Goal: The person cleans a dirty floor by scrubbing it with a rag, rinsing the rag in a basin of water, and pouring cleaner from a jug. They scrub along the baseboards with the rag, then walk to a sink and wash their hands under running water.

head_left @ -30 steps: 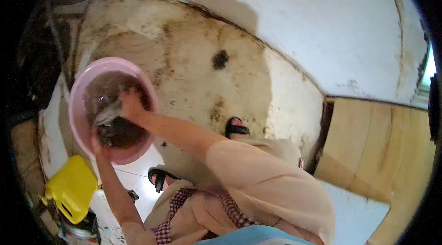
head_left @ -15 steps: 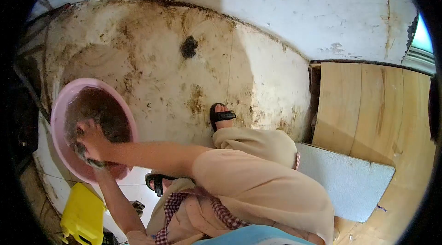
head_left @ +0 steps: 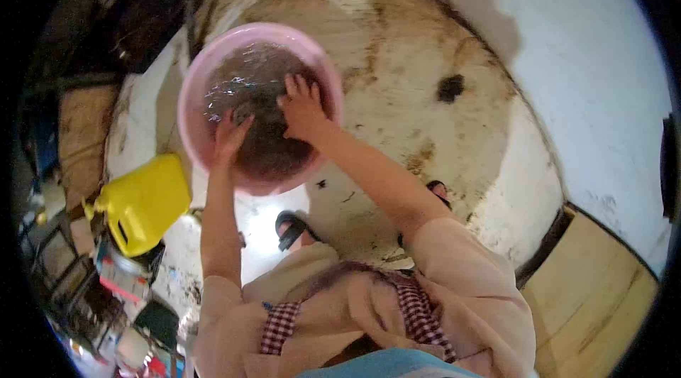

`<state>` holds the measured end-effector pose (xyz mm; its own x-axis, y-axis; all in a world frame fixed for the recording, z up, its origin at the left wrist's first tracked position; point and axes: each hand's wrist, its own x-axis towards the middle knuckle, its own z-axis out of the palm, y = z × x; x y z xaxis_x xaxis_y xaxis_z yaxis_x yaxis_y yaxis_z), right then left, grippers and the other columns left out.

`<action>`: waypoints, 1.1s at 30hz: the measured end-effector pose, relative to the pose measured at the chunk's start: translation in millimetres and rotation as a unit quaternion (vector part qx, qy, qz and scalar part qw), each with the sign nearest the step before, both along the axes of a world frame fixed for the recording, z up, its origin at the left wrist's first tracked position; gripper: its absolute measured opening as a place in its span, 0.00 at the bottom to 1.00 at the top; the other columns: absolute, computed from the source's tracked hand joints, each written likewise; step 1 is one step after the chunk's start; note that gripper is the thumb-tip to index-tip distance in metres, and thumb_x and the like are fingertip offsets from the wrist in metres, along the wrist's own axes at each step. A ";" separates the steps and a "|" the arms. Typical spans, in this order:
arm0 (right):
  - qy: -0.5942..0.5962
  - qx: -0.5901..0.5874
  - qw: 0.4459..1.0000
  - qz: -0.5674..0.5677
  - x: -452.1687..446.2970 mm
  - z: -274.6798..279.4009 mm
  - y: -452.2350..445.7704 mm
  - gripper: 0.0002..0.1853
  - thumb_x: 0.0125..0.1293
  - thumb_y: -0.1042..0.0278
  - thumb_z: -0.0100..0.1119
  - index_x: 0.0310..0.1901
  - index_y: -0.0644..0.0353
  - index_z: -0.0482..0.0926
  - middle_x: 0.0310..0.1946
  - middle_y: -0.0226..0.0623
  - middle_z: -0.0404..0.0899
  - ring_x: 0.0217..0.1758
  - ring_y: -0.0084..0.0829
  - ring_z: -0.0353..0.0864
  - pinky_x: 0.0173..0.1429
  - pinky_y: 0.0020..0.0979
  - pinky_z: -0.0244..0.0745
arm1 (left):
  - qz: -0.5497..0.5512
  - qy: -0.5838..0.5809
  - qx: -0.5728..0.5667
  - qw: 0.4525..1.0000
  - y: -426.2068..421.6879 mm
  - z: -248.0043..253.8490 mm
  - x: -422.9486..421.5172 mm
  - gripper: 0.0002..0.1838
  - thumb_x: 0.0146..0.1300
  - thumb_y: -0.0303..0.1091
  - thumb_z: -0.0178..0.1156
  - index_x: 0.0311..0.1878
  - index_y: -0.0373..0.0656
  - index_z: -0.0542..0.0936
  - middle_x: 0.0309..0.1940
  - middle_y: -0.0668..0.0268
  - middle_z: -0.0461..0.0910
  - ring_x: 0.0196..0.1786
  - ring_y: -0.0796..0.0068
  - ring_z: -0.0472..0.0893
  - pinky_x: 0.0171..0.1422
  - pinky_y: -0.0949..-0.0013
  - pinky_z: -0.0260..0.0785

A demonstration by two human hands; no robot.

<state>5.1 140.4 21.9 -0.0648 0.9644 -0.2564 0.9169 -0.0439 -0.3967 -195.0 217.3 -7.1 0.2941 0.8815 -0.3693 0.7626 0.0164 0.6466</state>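
A pink basin (head_left: 190, 105) on the floor holds murky brown water (head_left: 266, 69) with bright ripples. Over the left part of the water is my left hand (head_left: 231, 138), its fingers apart and nothing seen in them. My right hand (head_left: 301, 107) is spread at the basin's right side, at the water's surface, also with nothing visible in it. Something greyish shows dimly in the water between the hands, too unclear to name.
A yellow jug (head_left: 147, 202) lies left of my left forearm. Cluttered items and a red box (head_left: 120, 282) are at lower left. A dark clump (head_left: 450, 88) sits on the stained floor (head_left: 383, 115). Wooden boards (head_left: 592, 300) stand at lower right.
My hands, earlier close together around a wet greyish thing, are now apart and spread. The view has shifted, so the basin appears further right and higher.
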 end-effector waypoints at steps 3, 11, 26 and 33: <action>0.251 -0.007 0.966 -0.065 -2.1 9.1 7.6 0.44 0.36 0.46 0.66 0.57 0.56 0.63 0.64 0.48 0.49 0.66 0.52 0.46 0.61 0.60 0.46 | 0.295 -0.304 -0.237 0.874 -17.4 118.5 52.8 0.23 0.53 0.37 0.60 0.52 0.42 0.70 0.42 0.58 0.76 0.46 0.63 0.75 0.52 0.63 0.66; 0.227 -0.109 0.964 -0.086 21.7 12.7 34.6 0.20 0.50 0.63 0.55 0.46 0.56 0.72 0.58 0.44 0.60 0.62 0.49 0.57 0.59 0.53 0.56 | 0.154 -0.166 -0.004 0.974 15.0 74.2 -22.5 0.16 0.52 0.33 0.57 0.46 0.43 0.75 0.44 0.59 0.73 0.48 0.61 0.73 0.55 0.64 0.64; 0.112 -0.012 0.994 0.002 3.2 21.1 -5.8 0.31 0.52 0.54 0.55 0.60 0.47 0.62 0.68 0.37 0.34 0.70 0.45 0.31 0.67 0.56 0.33 | 0.081 -0.400 -0.123 0.905 -33.3 152.0 45.2 0.24 0.48 0.20 0.52 0.52 0.39 0.71 0.55 0.62 0.68 0.59 0.67 0.65 0.64 0.67 0.55; 0.412 0.072 0.893 -0.166 -1.5 108.3 13.9 0.16 0.44 0.62 0.57 0.34 0.63 0.76 0.35 0.55 0.75 0.44 0.50 0.73 0.53 0.39 0.67 | 0.256 -0.519 -0.260 0.773 -2.5 128.3 -10.3 0.24 0.57 0.36 0.50 0.59 0.43 0.65 0.58 0.57 0.63 0.62 0.59 0.61 0.66 0.55 0.52</action>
